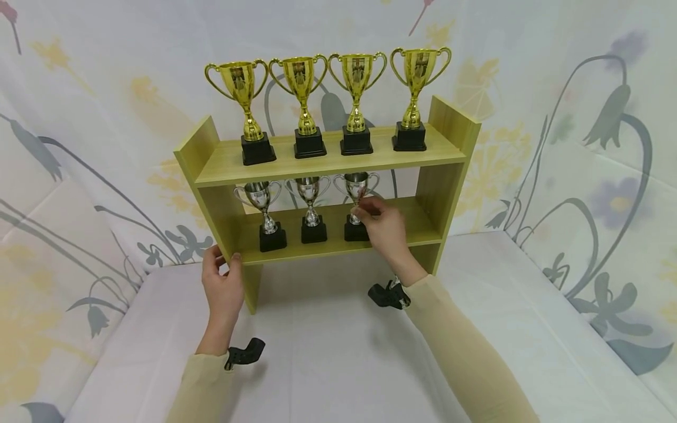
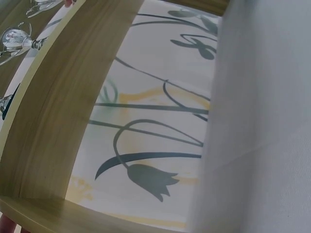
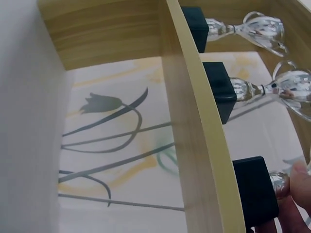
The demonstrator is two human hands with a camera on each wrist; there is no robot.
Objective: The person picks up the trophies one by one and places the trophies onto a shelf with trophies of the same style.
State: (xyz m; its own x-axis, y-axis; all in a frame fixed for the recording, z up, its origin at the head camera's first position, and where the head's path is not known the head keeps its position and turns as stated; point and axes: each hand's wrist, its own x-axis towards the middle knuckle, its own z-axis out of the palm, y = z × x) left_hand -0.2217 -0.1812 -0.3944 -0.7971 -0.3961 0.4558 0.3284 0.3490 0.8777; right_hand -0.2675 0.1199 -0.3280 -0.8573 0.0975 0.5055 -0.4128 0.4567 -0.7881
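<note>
My right hand pinches the stem of a silver trophy cup that stands at the right of the lower shelf. In the right wrist view its black base is upright on the board, with thumb and fingers around the stem. Two more silver trophies, a middle one and a left one, stand beside it. My left hand grips the left side panel of the wooden shelf unit, thumb in front and fingers outside. Only its fingertips show at the lower left corner of the left wrist view.
Several gold trophies stand in a row on the top board. The unit rests on a white-covered table before a flower-print cloth. Black wrist mounts stick out from both wrists.
</note>
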